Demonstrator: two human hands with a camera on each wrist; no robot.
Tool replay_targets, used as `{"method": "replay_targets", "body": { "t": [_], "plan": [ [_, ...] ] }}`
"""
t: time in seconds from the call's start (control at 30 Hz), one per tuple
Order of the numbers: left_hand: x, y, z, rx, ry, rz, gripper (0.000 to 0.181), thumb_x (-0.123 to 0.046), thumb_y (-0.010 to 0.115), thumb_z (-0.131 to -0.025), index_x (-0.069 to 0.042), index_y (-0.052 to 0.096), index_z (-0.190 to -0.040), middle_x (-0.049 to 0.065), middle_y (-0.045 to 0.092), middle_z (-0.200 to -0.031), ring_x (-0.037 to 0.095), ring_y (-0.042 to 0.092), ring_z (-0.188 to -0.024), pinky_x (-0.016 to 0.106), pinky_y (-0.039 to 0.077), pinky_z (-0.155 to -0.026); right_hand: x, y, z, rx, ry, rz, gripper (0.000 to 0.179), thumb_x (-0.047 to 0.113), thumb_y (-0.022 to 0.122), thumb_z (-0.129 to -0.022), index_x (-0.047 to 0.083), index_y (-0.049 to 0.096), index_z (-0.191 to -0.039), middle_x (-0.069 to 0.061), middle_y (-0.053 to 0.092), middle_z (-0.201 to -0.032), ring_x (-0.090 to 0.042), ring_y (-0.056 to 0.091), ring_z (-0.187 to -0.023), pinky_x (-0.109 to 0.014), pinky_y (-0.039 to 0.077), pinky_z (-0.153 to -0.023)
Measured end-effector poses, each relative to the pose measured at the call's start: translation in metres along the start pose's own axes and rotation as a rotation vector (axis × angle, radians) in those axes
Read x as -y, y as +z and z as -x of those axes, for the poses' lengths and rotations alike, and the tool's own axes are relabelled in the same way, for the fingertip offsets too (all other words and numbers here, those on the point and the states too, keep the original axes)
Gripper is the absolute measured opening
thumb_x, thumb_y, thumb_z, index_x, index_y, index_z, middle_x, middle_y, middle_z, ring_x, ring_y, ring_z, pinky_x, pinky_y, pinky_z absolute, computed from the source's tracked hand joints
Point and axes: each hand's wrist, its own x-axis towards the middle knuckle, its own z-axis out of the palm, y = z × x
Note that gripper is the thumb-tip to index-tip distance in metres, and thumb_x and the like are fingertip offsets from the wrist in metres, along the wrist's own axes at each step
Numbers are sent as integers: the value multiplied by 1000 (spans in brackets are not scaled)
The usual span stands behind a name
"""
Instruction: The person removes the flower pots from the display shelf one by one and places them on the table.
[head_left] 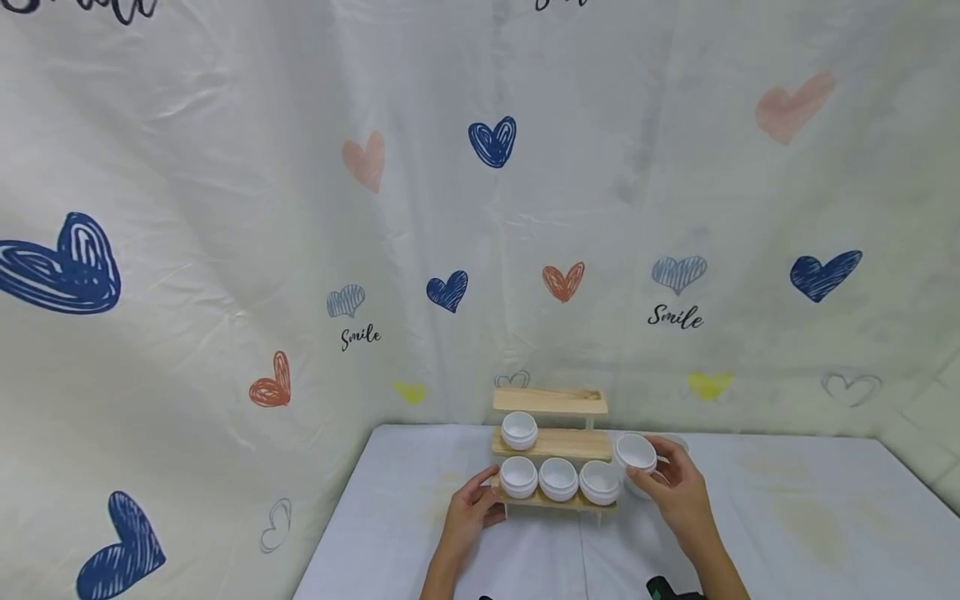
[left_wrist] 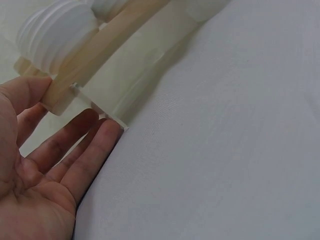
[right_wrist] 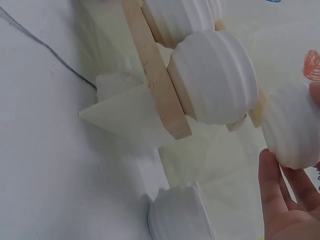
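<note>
A tiered wooden stand [head_left: 551,443] with pale supports stands on the table. My left hand [head_left: 471,510] pinches the left end of its lowest board [left_wrist: 95,55], with the lower fingers by the support leg [left_wrist: 102,107]. Three white ribbed cups line that board, one of them a cup [head_left: 558,478] in the middle. One more white cup [head_left: 519,430] sits at the left of the middle board. My right hand [head_left: 675,483] holds another white cup [right_wrist: 292,125] between thumb and fingers, just off the stand's right side.
Below the right hand, a white cup [right_wrist: 180,215] rests on the white-covered table [head_left: 795,517]. A light curtain [head_left: 585,208] printed with hearts hangs behind. A dark object [head_left: 663,588] shows beside the right forearm.
</note>
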Motion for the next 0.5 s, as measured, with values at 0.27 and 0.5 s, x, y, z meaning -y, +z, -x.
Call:
{"method": "replay_targets", "body": {
  "t": [0.27,0.5],
  "plan": [
    [-1,0,0,-8,29,-20,50,-18,63,-102,-2,51,-148,2,70,-100,20,72,-96,41,64,-85,-2,-3,-2,-17,-11,85,63,12,81,-88,4,51,-142,13,54,-123,5,58,-104,-6,52,-85],
    [-2,1,1,-3,19,-22,51,-18,63,-102,-3,51,-149,0,69,-99,19,72,-96,40,64,-85,0,-8,0,-30,-7,124,63,14,82,-87,6,51,-142,8,54,-125,6,58,-104,-7,53,-83]
  ]
}}
